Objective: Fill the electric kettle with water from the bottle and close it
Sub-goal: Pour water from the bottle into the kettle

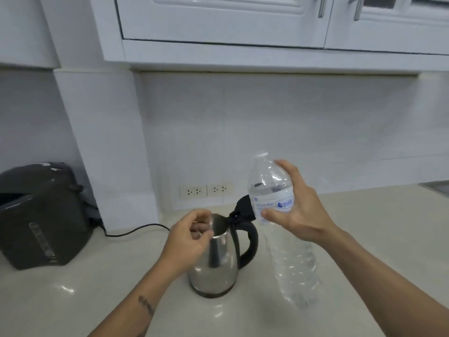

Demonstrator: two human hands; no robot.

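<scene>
Ribbed clear plastic bottle (286, 229), uncapped, gripped by right hand (295, 205); left hand (188, 242), loosely curled, beside polished steel kettle (218, 259), black lid (243, 211) raised, on glossy table (73, 300).

A home kitchen. White wall cabinets (243, 20) with metal handles hang above a pale, glossy surface (73, 300). A white tiled backsplash (291, 130) carries twin wall sockets (206, 190), behind the left grip (188, 239). A dark hot-water dispenser (41, 215) sits well off to that grip's left, its cord (136, 229) trailing across.
</scene>
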